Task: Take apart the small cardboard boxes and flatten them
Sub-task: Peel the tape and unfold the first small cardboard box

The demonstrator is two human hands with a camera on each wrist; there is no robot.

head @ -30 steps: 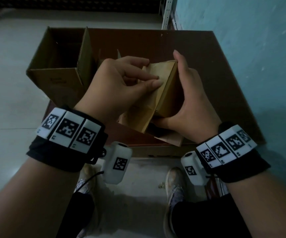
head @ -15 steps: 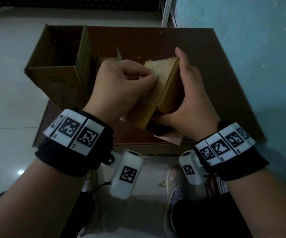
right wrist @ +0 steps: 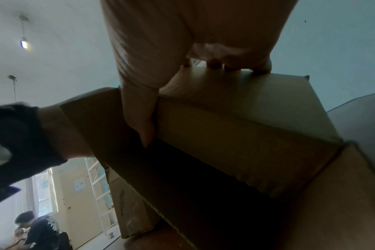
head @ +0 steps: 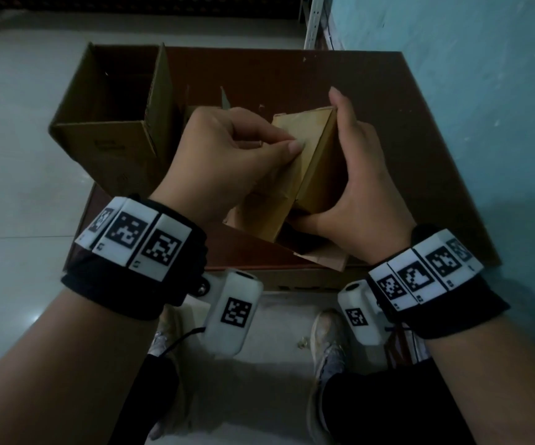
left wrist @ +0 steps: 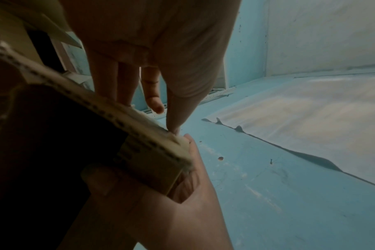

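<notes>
A small tan cardboard box point(head: 311, 168) is held up between both hands over a big flat brown cardboard sheet point(head: 404, 130). My left hand point(head: 292, 144) pinches the box's top panel near its left edge with thumb and fingers. In the left wrist view the left hand point(left wrist: 171, 125) meets the box's corrugated edge point(left wrist: 152, 162). My right hand point(head: 353, 175) grips the box's right side, fingers up the far face and thumb under the near corner. The right wrist view shows the box point(right wrist: 235, 135) with a bottom flap hanging open.
An open brown carton point(head: 108, 123) stands at the back left on the flat sheet. A teal wall point(head: 484, 91) runs along the right, with a white shelf upright point(head: 312, 24) behind. My shoes point(head: 327, 342) are on the pale floor below. A person point(right wrist: 39, 226) sits far off.
My left hand has turned and slid a little to the right, its thumb and fingers closing into a pinch on the top panel. The right hand keeps the box in the same place.
</notes>
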